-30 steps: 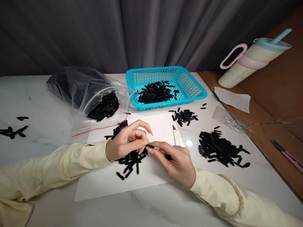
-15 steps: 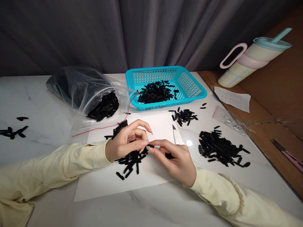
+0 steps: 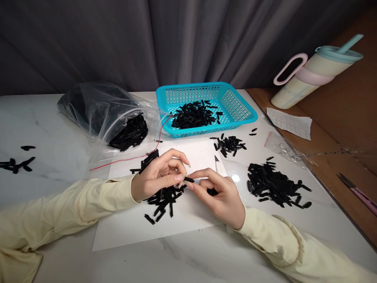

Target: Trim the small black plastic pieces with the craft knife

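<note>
My left hand point(image 3: 157, 175) pinches a small black plastic strip point(image 3: 189, 179) between thumb and forefinger, above a pile of the same black strips point(image 3: 163, 198) on a white sheet of paper point(image 3: 138, 226). My right hand point(image 3: 219, 194) meets it from the right, fingertips touching the strip's other end, with more black pieces tucked in its palm. A white craft knife point(image 3: 218, 168) lies just behind my right hand.
A turquoise basket point(image 3: 235, 106) with black strips stands at the back. A clear plastic bag point(image 3: 100, 112) of strips lies left of it. Further piles point(image 3: 273, 184) sit right, loose pieces point(image 3: 16, 163) far left. A tumbler point(image 3: 312, 72) and paper slip point(image 3: 290, 123) rest on the wooden surface.
My right hand has shifted slightly and curled its fingers more; the black strip between the two hands now shows tilted at the left fingertips. The left hand has barely moved.
</note>
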`<state>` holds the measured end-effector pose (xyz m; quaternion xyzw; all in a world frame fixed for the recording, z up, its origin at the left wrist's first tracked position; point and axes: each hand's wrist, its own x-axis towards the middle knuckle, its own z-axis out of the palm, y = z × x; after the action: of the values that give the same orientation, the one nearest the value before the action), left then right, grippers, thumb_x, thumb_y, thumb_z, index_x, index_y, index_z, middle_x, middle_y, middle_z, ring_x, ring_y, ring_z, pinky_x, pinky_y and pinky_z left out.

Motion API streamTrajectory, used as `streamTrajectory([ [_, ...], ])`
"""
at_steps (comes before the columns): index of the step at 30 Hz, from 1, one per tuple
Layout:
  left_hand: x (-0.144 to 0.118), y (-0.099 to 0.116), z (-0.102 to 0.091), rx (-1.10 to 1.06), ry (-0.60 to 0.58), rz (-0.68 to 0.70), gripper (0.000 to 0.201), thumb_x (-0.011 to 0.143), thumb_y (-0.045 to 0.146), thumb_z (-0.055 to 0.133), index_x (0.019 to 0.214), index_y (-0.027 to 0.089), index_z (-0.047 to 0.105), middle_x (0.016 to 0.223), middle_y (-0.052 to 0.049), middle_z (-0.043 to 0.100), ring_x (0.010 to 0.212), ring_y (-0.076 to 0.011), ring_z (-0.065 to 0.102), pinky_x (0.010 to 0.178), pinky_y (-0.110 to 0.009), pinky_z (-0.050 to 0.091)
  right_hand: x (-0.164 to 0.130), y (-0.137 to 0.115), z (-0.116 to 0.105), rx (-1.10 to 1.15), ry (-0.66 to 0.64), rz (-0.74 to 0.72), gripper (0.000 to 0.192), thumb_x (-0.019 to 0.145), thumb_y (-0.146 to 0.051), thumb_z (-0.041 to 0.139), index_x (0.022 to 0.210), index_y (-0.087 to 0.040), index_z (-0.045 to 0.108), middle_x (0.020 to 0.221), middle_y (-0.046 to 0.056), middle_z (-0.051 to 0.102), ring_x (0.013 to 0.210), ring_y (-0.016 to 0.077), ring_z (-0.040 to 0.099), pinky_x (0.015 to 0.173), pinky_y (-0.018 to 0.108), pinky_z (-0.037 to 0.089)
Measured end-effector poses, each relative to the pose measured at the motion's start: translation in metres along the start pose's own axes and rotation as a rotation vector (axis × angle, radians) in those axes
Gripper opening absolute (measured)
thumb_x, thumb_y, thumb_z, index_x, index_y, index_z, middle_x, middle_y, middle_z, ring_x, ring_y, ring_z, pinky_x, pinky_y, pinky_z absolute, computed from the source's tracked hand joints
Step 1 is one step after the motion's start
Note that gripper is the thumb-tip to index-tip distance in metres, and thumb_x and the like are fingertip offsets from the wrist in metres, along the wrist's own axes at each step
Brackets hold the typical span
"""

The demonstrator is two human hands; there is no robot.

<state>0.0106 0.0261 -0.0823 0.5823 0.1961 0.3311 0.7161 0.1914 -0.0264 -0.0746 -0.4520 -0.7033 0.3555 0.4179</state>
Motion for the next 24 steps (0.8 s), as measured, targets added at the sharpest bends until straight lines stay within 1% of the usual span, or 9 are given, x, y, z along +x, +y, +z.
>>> streamTrajectory([
  [6, 0.0001, 0.0039, 0.0014, 0.042, 0.005, -0.011, 0.019, 0.085, 0.019, 0.054, 0.102, 0.017, 0.046, 0.073, 0.001, 0.052, 0.061, -0.0091, 0.051, 0.056, -0.021, 0.038, 0.0011, 0.0008, 0.0002, 0.021, 0.003, 0.039, 0.007, 0.083, -0.02, 0.058, 0.087, -0.015, 0.058, 0.045, -0.012, 0.028, 0.041, 0.0059, 0.024, 0.042, 0.019, 0.025],
  [16, -0.0009, 0.0036, 0.0001, 0.109, -0.009, 0.002, 0.021, 0.084, 0.017, 0.053, 0.103, 0.017, 0.044, 0.077, 0.0, 0.051, 0.066, -0.0103, 0.048, 0.062, -0.024, 0.039, -0.0002, 0.0025, -0.0006, -0.058, 0.044, -0.025, 0.008, 0.086, -0.023, 0.057, 0.087, -0.016, 0.061, 0.046, -0.011, 0.031, 0.04, 0.0062, 0.027, 0.042, 0.019, 0.027],
  [21, -0.0004, 0.0058, 0.0003, 0.176, -0.027, 0.012, 0.022, 0.083, 0.02, 0.054, 0.103, 0.017, 0.044, 0.078, -0.001, 0.05, 0.069, -0.0117, 0.047, 0.062, -0.024, 0.037, -0.0067, 0.003, 0.0028, -0.106, 0.075, -0.041, 0.007, 0.086, -0.023, 0.057, 0.083, -0.017, 0.06, 0.042, -0.011, 0.037, 0.038, 0.0062, 0.03, 0.041, 0.018, 0.03],
  [22, -0.0002, 0.0055, 0.0002, 0.181, -0.026, 0.018, 0.023, 0.083, 0.02, 0.054, 0.103, 0.017, 0.044, 0.078, -0.001, 0.05, 0.069, -0.012, 0.047, 0.063, -0.024, 0.037, -0.0077, 0.0027, 0.0026, -0.127, 0.082, -0.052, 0.007, 0.086, -0.022, 0.057, 0.083, -0.017, 0.06, 0.042, -0.01, 0.04, 0.038, 0.0064, 0.032, 0.041, 0.018, 0.031],
  [24, 0.0004, 0.004, -0.0001, 0.162, -0.008, 0.033, 0.024, 0.082, 0.02, 0.053, 0.104, 0.018, 0.044, 0.08, -0.001, 0.05, 0.072, -0.0129, 0.048, 0.063, -0.025, 0.037, -0.005, 0.0008, -0.0019, -0.187, 0.116, -0.104, 0.005, 0.085, -0.019, 0.058, 0.083, -0.017, 0.061, 0.044, -0.008, 0.05, 0.038, 0.0065, 0.038, 0.041, 0.018, 0.034],
])
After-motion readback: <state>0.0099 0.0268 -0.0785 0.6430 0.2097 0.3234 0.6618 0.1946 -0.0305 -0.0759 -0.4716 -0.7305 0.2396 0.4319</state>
